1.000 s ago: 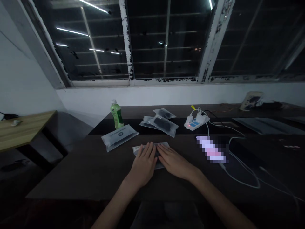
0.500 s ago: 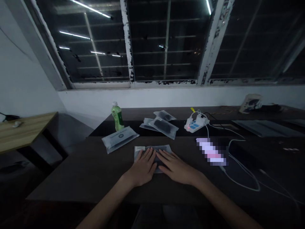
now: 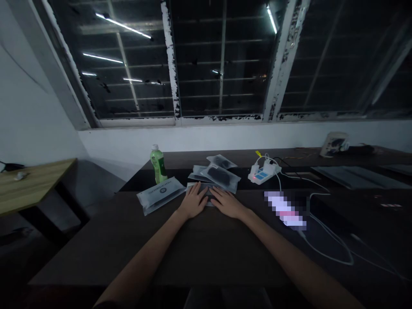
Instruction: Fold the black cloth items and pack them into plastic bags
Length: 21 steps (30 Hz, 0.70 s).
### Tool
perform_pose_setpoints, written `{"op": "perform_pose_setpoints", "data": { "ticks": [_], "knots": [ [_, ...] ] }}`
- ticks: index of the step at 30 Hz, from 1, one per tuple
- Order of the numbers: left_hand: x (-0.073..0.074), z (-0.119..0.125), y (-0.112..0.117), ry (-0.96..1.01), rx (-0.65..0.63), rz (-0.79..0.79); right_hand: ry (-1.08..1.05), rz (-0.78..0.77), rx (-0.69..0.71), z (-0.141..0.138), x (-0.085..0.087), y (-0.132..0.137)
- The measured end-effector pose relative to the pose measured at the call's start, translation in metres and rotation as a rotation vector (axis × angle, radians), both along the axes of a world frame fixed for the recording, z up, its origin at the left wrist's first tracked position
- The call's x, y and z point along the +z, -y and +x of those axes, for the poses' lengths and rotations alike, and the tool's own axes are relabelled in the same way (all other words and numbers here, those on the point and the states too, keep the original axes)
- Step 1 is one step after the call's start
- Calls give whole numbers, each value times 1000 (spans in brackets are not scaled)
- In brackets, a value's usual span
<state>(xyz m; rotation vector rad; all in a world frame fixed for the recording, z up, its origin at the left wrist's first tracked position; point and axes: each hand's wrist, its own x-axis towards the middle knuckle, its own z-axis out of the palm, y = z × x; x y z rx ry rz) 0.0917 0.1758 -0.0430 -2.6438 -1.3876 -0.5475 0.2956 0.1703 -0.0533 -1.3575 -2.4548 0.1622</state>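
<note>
Both hands lie flat, fingers spread, on a frosted plastic packet [image 3: 209, 198] in the middle of the dark table. My left hand [image 3: 193, 202] covers its left part and my right hand [image 3: 228, 203] its right part; much of the packet is hidden beneath them. Just beyond the fingertips is a loose pile of similar packets [image 3: 222, 177] with dark contents. To the left of my left hand rests another frosted packet [image 3: 161, 196] with printed lettering, its right end close to the covered one.
A green bottle [image 3: 159, 165] with a white cap stands behind the printed packet. On the right are a white power strip [image 3: 264, 172] with plugs, a phone with a blurred screen [image 3: 285, 210], and loose white cables [image 3: 331, 257]. Flat translucent sheets [image 3: 350, 177] lie farther right.
Both hands have slid forward, away from me, with the packet beneath them. It now sits close against the pile and the printed packet. The view has tilted up slightly.
</note>
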Motion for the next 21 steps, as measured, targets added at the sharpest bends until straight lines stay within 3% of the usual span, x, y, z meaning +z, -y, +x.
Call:
{"op": "perform_pose_setpoints", "data": {
  "ticks": [8,21],
  "knots": [
    [3,-9,11,80,-19,9,-150,156,-100,2,-5,6],
    [-9,-14,2,35,-45,-79,-118,114,-51,9,-9,3]
  ]
}}
